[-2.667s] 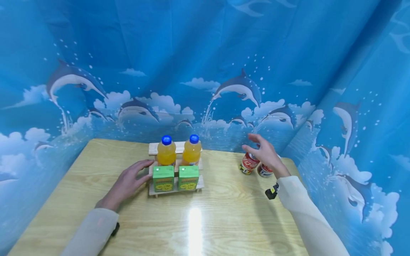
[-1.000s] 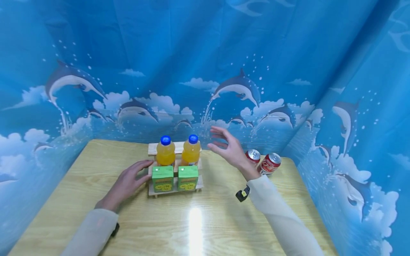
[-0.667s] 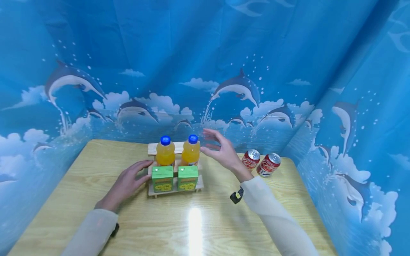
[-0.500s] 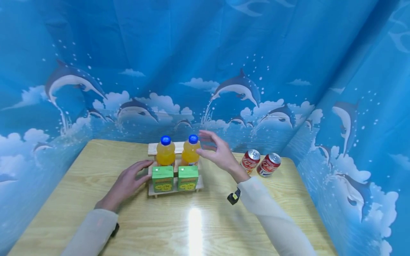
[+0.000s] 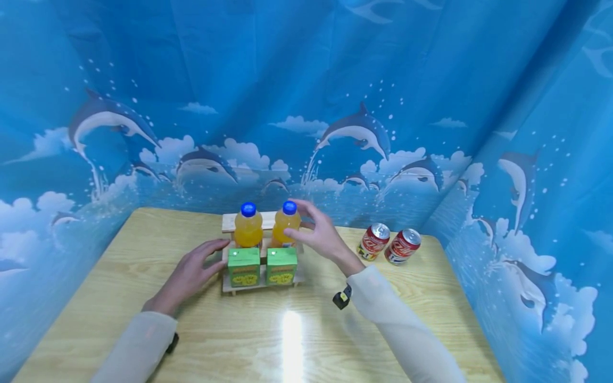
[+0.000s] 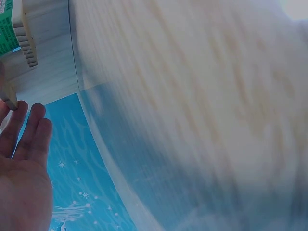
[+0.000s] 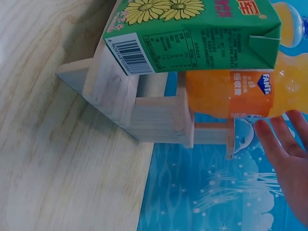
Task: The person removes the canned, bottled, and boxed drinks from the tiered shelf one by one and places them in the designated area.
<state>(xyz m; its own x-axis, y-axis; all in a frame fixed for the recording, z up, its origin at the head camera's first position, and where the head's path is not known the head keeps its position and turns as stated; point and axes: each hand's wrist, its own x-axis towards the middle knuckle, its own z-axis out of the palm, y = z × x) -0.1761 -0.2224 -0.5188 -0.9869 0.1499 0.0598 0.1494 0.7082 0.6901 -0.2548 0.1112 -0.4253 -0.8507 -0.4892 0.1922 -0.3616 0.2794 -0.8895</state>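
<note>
Fingers (image 6: pixel 36 129) outstretched, the left hand (image 5: pixel 193 271) touches the stepped wooden rack (image 5: pixel 232 223), seemingly steadying it; the right hand (image 5: pixel 323 234), loosely spread, straddles the right Fanta bottle (image 5: pixel 284 222), ungripped.

right-side orange-drink bottle (image 5: pixel 286 222) | blue-capped | upright | mid-level on pale three-tiered wooden rack (image 5: pixel 229 224)

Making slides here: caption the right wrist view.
Right hand by an orange bottle sharing a wooden rack with a green carton.
</note>
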